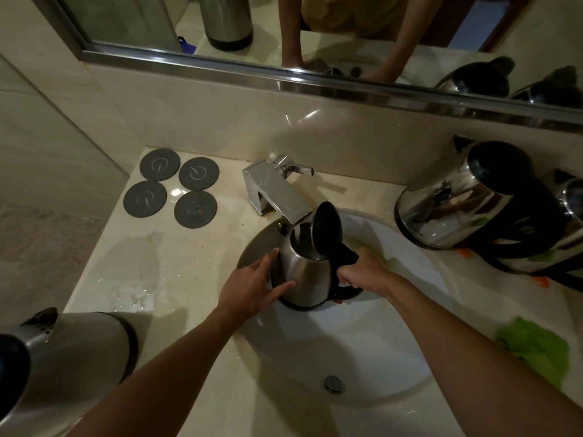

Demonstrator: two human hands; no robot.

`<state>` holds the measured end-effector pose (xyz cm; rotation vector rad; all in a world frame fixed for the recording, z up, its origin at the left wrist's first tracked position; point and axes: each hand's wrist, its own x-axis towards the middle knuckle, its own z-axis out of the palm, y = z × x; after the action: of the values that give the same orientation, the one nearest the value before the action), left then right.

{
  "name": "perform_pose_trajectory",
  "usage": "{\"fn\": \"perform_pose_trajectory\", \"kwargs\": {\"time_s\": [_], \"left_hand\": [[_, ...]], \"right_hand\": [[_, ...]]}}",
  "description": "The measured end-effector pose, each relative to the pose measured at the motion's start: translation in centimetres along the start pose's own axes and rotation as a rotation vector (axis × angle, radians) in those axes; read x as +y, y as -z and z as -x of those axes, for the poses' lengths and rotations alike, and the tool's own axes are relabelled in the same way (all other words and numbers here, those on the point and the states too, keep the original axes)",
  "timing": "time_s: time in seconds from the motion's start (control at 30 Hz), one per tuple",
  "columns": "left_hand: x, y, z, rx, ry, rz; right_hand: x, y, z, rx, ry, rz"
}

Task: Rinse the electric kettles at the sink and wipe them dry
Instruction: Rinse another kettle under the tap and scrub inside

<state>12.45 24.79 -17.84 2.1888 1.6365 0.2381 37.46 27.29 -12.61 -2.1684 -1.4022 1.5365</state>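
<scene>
A steel kettle [67, 348] lies at the desk's [176, 272] near left, four grey coasters [172, 188] behind it. My left hand [252, 287] presses flat, fingers straight, against the open-lidded kettle [306, 272] held over the sink [362, 357] under the faucet [274, 190]; my right hand [359, 272] grips its black handle. Two shiny kettles [467, 197] stand far right, a green cloth [536, 348] nearer.

The brushed steel kettle with a black knob [66, 351] at eight o'clock is cut by the left edge, and the rightmost shiny steel kettle [572, 222] at three o'clock by the right edge.
</scene>
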Motion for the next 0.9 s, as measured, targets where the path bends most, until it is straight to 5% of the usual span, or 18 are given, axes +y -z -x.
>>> {"fn": "perform_pose_trajectory", "kwargs": {"time_s": [0.9], "left_hand": [[-0.36,-0.68,-0.11,0.057,-0.004,0.008]], "right_hand": [[0.21,0.36,-0.48,-0.024,0.005,0.030]]}}
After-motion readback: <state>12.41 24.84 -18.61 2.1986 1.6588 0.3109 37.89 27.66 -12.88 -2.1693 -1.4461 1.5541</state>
